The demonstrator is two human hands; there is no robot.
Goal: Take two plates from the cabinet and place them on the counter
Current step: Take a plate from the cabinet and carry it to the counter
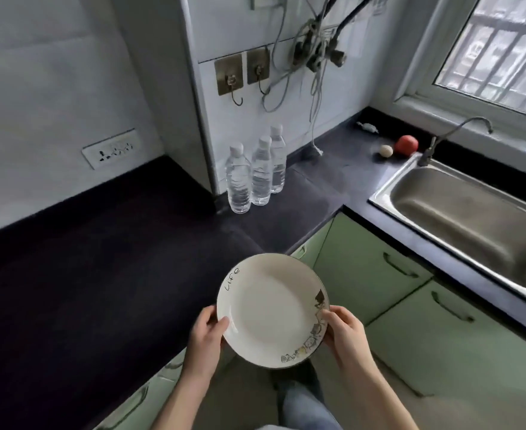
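Note:
A white plate [271,308] with the word "Life" on its rim and small drawings along its right edge is held level in front of me, above the corner where the dark counter [100,274] meets the green cabinets [379,268]. My left hand [207,333] grips its left rim. My right hand [345,332] grips its right rim. Whether a second plate lies under it I cannot tell. The cabinet doors in view are shut.
Three water bottles [255,172] stand at the counter's inner corner. A steel sink [473,212] with a tap [442,141] is at the right; a tomato [406,145] and a small pale ball [385,151] lie behind it. Cables hang on the wall.

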